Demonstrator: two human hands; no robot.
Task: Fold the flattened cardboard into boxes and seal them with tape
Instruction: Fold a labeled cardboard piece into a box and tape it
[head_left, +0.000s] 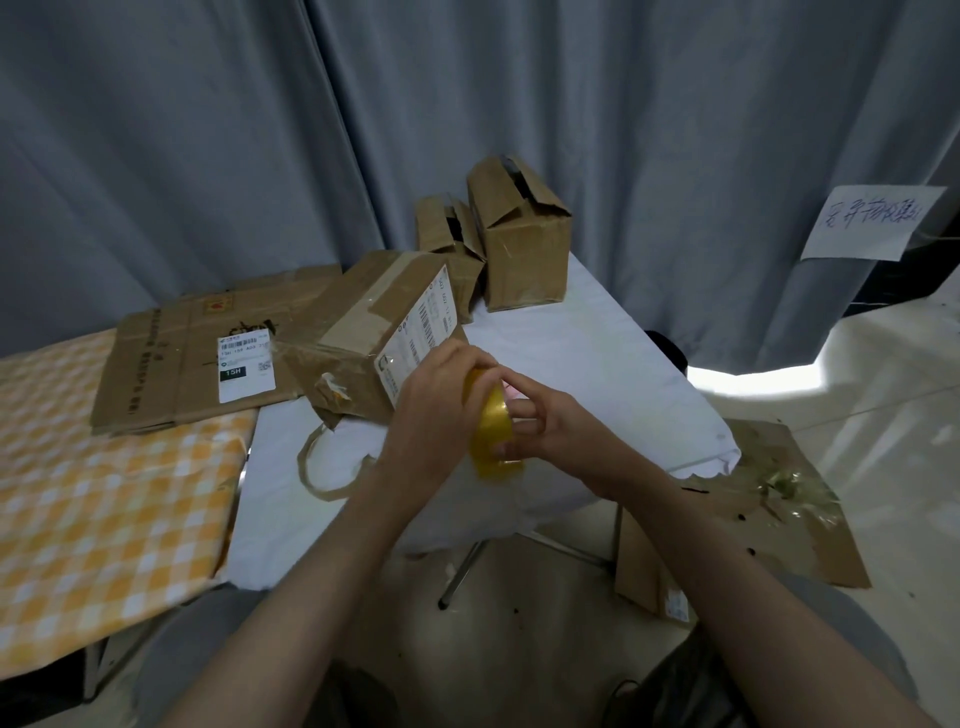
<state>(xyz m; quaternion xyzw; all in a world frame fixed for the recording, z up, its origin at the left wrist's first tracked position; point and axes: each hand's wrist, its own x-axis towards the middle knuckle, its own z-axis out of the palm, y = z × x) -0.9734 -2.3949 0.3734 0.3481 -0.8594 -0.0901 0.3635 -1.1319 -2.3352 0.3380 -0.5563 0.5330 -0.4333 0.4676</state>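
A roll of yellowish tape is held upright above the white-covered table. My right hand grips it with fingers through its core. My left hand presses on the roll's far rim, thumb and fingers pinched at its top edge. Just behind the hands lies a folded cardboard box on its side, with a white shipping label and old tape. A flattened cardboard sheet lies to its left, partly on the checked cloth.
Two more folded boxes stand at the table's far end against a grey curtain. A torn cardboard strip lies near the table's front. An orange checked cloth covers the surface at left. Cardboard scraps lie on the floor at right.
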